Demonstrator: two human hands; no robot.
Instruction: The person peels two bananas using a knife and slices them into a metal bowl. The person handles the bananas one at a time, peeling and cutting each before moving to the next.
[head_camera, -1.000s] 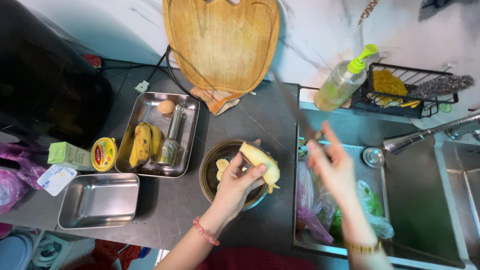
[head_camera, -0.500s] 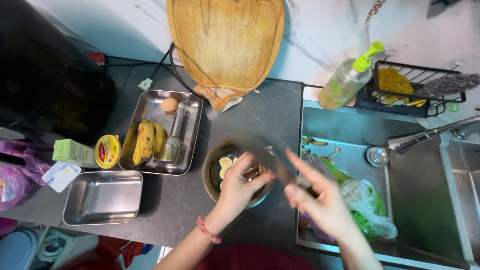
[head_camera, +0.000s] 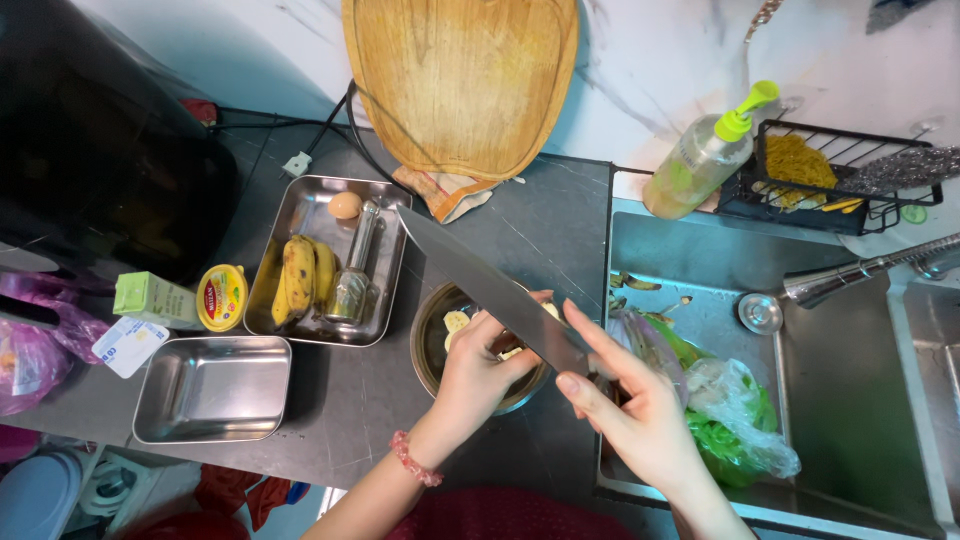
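R hand (head_camera: 640, 420) clamped on knife (head_camera: 490, 285), blade over bowl (head_camera: 432, 350) at bench centre. L hand (head_camera: 480, 365) closed on banana piece in bowl. Risk: blade near L fingers; slip cuts them. Tray (head_camera: 385, 300) at 10 o'clock.

Both hands (head_camera: 480, 365) (head_camera: 640, 420) clenched – mid-grip

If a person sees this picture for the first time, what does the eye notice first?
The long steel knife blade, held by the right hand, slants across the centre above a round metal bowl where the left hand rests. Behind, a large wooden cutting board leans against the wall.
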